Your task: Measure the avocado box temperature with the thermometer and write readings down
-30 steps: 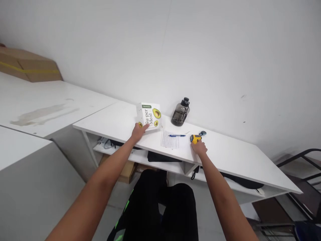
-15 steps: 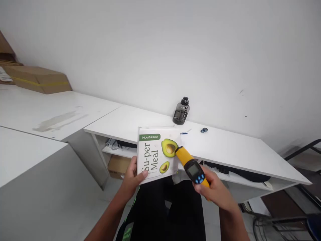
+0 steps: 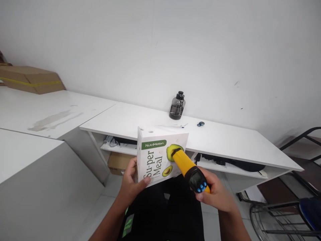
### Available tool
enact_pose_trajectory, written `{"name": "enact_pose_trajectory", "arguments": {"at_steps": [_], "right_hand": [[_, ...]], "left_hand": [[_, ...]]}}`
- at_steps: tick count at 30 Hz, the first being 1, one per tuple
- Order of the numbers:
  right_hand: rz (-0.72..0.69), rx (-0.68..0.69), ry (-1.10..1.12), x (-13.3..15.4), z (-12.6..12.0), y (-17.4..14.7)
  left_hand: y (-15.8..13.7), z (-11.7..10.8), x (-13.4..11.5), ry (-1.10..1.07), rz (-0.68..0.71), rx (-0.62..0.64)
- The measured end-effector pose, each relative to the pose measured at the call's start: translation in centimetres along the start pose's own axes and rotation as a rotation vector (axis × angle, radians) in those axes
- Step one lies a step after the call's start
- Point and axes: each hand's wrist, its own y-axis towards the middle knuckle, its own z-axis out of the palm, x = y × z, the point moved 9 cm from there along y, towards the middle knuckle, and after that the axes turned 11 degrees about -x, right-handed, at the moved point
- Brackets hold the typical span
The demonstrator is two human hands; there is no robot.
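Note:
A white carton (image 3: 147,167) printed "NutriMotion Su-per Meal" with avocado pictures is held up over my lap. My left hand (image 3: 134,182) grips its lower left side, thumb on the front face. In my right hand (image 3: 214,189) is a yellow and black infrared thermometer (image 3: 185,164), with a small screen and blue buttons facing me. Its nose points at the upper avocado picture and overlaps the carton's front; whether it touches, I cannot tell. The fingers around its handle are partly hidden.
On the white desk (image 3: 225,140) stand a dark water bottle (image 3: 177,106) and a small dark blue object (image 3: 201,124). A cardboard box (image 3: 30,79) lies at the far left, another (image 3: 120,163) under the desk. A metal-framed chair (image 3: 288,214) is at the lower right.
The carton has turned, so its left side and top edge show more. The thermometer's nose has tipped further toward it. The view has shifted slightly.

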Motion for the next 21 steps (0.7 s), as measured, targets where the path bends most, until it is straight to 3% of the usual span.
{"name": "enact_pose_trajectory", "arguments": {"at_steps": [21], "right_hand": [[0.07, -0.053, 0.027, -1.0, -0.5, -1.7]], "left_hand": [[-1.3, 1.7, -0.4, 0.012, -0.007, 0.08]]}}
